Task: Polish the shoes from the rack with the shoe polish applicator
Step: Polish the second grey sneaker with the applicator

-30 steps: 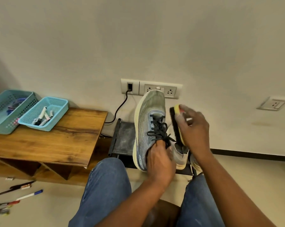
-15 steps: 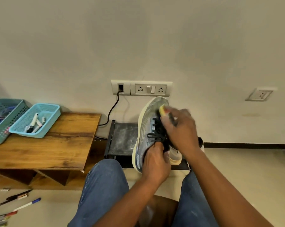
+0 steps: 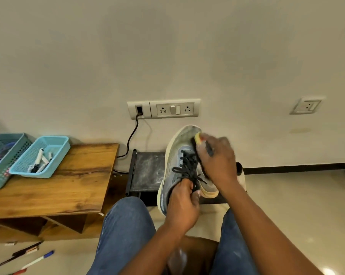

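Shoe (image 3: 179, 155) is held up between the knees, long axis near vertical, toe up toward the wall sockets (image 3: 163, 109), heel down. Left hand (image 3: 182, 207) grips the heel end from below, fingers curled round the collar. Right hand (image 3: 217, 161) is clamped on the polish applicator (image 3: 197, 138), pressed to the toe's right side, so right is the working hand and the toe lies just up-left of its grip. My read: next stroke runs along the long axis, toe to laces (image 3: 189, 169); left must hold the heel steady. Behind the shoe: black rack (image 3: 147, 169) on the floor. Left: wooden tabletop (image 3: 68, 185) with two teal baskets (image 3: 42, 155). Pens (image 3: 26, 257) lie on the floor.
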